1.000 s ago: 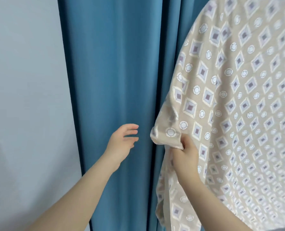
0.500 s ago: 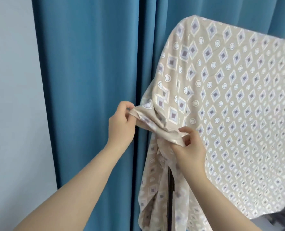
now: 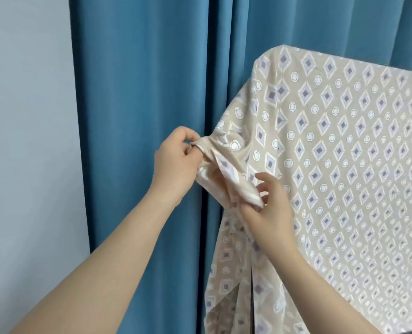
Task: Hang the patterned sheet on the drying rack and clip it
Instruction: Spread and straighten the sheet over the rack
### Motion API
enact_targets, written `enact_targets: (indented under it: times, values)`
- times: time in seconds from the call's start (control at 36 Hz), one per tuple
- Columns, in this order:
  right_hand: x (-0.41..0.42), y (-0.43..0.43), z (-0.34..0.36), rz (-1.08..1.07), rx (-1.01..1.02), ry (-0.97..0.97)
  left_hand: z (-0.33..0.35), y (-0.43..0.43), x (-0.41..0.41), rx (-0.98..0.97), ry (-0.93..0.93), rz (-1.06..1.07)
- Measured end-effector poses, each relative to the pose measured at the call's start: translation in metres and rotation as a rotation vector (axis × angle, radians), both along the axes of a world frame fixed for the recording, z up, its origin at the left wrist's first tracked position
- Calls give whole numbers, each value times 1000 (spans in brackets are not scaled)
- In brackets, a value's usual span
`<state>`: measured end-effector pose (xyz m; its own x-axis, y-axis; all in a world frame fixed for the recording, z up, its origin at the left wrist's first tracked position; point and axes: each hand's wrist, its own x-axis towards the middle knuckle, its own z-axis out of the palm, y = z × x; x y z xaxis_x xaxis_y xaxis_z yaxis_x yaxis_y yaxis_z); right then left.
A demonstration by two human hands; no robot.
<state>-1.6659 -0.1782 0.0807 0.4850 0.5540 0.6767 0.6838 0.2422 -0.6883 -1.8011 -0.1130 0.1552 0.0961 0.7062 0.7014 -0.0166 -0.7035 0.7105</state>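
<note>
A pale wall (image 3: 19,141) stands at far left, then blue curtains (image 3: 140,116). The left hand (image 3: 176,162) has its grip pinched on a bunched corner of the patterned sheet (image 3: 344,165). Just right and lower, the right hand (image 3: 270,208) clasps a fold of the same gathered edge. The sheet hangs draped at right, its support hidden.

The patterned sheet (image 3: 344,153) is thin, smooth cloth with slight sheen; the curtain (image 3: 140,92) is matt woven fabric.
</note>
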Motion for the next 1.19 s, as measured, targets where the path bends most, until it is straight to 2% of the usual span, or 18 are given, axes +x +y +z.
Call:
enact_targets:
  times: [0.06,0.14,0.22,0.28,0.33,0.42,0.47,0.61,0.72,0.83,0.89,0.92,1.0,1.06,1.19]
  values:
    - [-7,3,1,9,-76,-59,11,-8,2,49,-2,-91]
    - [-12,6,9,8,-88,-103,21,-22,3,73,39,-396]
    - [-4,3,15,39,38,102,12,-14,1,141,82,-630]
    - [6,-1,20,45,127,237,-7,-1,6,107,123,-569]
    - [14,-5,23,57,176,323,-34,11,17,62,227,-418]
    - [20,-10,24,128,220,385,-72,19,40,-7,576,-303]
    - [22,-10,24,158,204,394,-87,20,54,2,704,-276]
    - [25,-11,22,197,176,374,-78,23,68,-17,488,-130]
    - [26,-10,22,177,137,302,-43,20,48,-168,22,-206]
    - [10,-5,28,226,170,286,5,2,13,-115,-414,-264]
    - [1,-3,31,269,174,269,19,-2,-2,-90,-531,-282]
    - [-3,-1,32,280,180,266,21,-1,-7,-73,-512,-262]
    - [-15,6,31,319,140,237,7,9,-11,-78,-229,-98]
    - [-20,11,26,347,104,208,-15,15,-12,-98,-103,-22]
    - [-15,22,13,301,129,214,-52,23,-15,-106,12,-121]
